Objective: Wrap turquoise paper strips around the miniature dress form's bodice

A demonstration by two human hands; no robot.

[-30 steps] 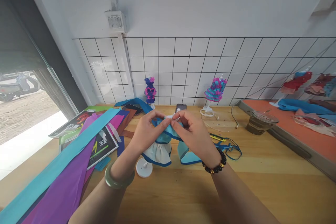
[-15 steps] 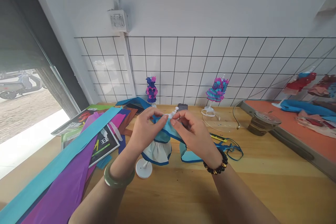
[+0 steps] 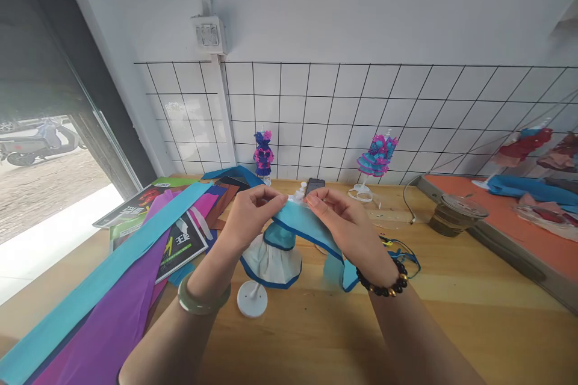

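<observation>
A small white doll mannequin (image 3: 253,304) stands on the wooden table, wearing a pale skirt (image 3: 271,261) edged in dark blue. Both my hands pinch a light blue ribbon with dark blue trim (image 3: 302,227) at the mannequin's top. My left hand (image 3: 253,213) grips the ribbon's left end, fingers closed. Fingers closed, my right hand (image 3: 345,225) holds the ribbon on the right, and its tail hangs down by my wrist. A green bangle is on my left wrist, a dark bead bracelet on my right.
Long turquoise and purple paper strips (image 3: 112,295) lie over magazines (image 3: 176,243) at left. Two dressed mini mannequins (image 3: 262,156) (image 3: 377,156) stand by the tiled wall, a phone (image 3: 315,184) between them. A lidded cup (image 3: 456,213) and an orange tray (image 3: 519,222) with fabric are at right.
My hands have stretched the ribbon out flatter across the mannequin's top, and my right hand has slid a little right along it. The view has shifted slightly.
</observation>
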